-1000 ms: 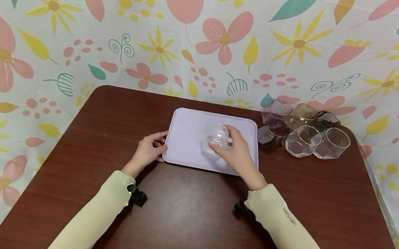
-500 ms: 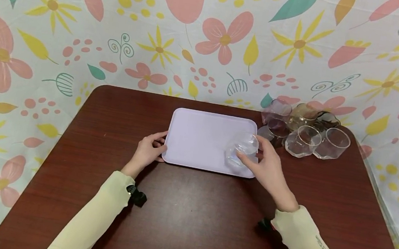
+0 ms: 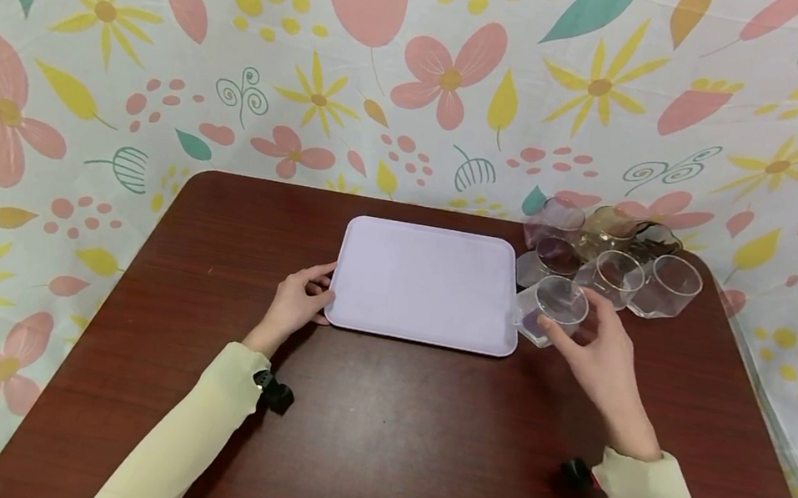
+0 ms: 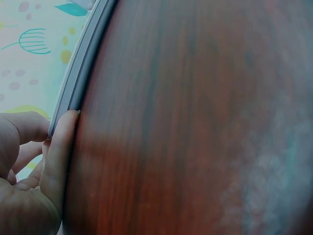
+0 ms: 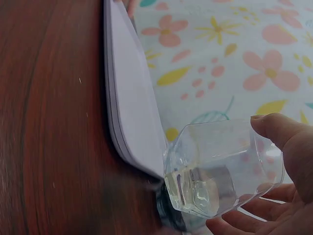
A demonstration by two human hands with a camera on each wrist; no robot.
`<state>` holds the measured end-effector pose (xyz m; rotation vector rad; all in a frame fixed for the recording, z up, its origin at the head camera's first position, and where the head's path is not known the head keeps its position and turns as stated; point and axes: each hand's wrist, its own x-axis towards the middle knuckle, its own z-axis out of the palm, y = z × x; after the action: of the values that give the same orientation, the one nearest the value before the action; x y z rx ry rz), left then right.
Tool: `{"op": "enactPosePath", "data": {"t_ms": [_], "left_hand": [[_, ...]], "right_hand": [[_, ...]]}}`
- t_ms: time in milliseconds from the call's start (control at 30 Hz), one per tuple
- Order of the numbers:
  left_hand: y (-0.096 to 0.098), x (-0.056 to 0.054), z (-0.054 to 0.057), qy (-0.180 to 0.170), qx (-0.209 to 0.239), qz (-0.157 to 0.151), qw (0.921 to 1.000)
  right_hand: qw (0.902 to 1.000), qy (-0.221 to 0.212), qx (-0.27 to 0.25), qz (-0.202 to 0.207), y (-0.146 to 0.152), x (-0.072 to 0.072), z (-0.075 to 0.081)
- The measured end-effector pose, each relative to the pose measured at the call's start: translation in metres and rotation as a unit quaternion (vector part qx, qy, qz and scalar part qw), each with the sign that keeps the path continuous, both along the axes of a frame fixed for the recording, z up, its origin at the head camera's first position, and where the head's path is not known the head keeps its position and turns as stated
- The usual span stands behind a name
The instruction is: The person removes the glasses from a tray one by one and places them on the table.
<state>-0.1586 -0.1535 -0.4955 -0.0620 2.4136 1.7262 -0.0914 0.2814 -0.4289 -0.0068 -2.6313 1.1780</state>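
A clear faceted drinking glass (image 3: 548, 312) is in my right hand (image 3: 607, 365), just off the right end of the pale lilac tray (image 3: 424, 286). In the right wrist view, thumb and fingers grip the glass (image 5: 215, 159) around its rim end, and its thick base points toward the tray corner. My left hand (image 3: 299, 301) holds the tray's near left corner. The left wrist view shows the thumb against the tray rim (image 4: 84, 68), with the other fingers of that hand (image 4: 29, 191) on the far side of the edge. Nothing stands on the tray.
Several glasses crowd the back right of the brown table (image 3: 375, 431). Two clear ones (image 3: 666, 288) stand nearest, with a dark purple glass (image 3: 557, 257), a pinkish glass (image 3: 554, 217) and an amber glass (image 3: 605, 234) around them. A flowered cloth (image 3: 422, 75) hangs behind.
My right hand has carried the clear glass rightward, from over the tray's middle to past its right edge. The left hand has stayed at the tray corner.
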Motion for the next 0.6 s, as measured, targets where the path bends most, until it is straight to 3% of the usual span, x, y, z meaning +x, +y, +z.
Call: {"op": "enactPosePath", "data": {"t_ms": [267,600], "left_hand": [[0.002,-0.002,0.002,-0.004,-0.006,-0.004,1.0],[0.001,0.0,0.001,-0.002,-0.002,0.0,1.0]], "right_hand": [[0.9998,-0.011,0.001,-0.018,0.014,-0.001,-0.006],[0.9996,-0.025,-0.008,-0.014,0.019,-0.003,-0.021]]}}
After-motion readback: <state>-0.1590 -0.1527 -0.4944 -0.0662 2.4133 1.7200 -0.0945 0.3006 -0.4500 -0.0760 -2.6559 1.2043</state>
